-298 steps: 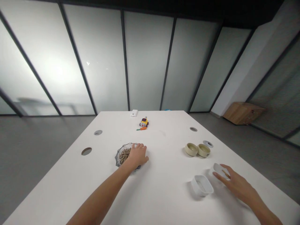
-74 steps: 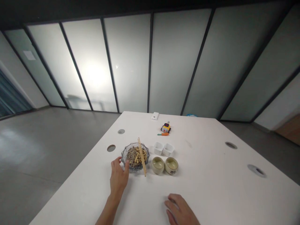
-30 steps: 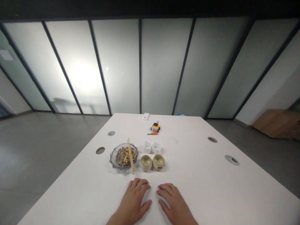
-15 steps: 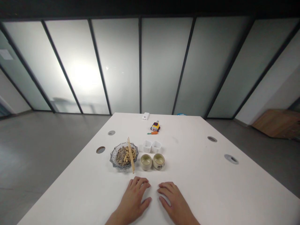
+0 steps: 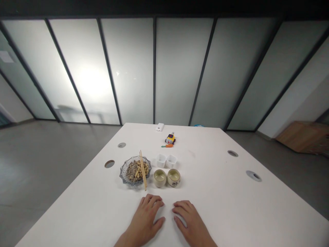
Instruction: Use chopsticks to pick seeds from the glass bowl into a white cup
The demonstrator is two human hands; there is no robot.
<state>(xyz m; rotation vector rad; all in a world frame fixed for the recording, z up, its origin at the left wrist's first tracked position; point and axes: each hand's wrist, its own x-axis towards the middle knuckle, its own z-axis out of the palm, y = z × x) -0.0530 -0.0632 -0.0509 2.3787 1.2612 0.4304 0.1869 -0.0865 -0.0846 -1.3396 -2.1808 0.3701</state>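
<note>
My left hand rests on the white table with its fingers apart and nothing in it. Opposite it, my right hand lies the same way, empty and open. Just beyond them stand two ceramic cups side by side, a left cup and a right cup with dark writing on its side. Left of the cups is a scalloped glass bowl holding sunflower seeds and peanuts. A pair of chopsticks lies across the bowl's right side. Behind the cups are two small white containers.
Farther back on the table sit a yellow toy vehicle, a small orange carrot-shaped thing with a green end, and a white box-like device. Round cable holes pierce both sides of the tabletop. Frosted glass panels stand behind.
</note>
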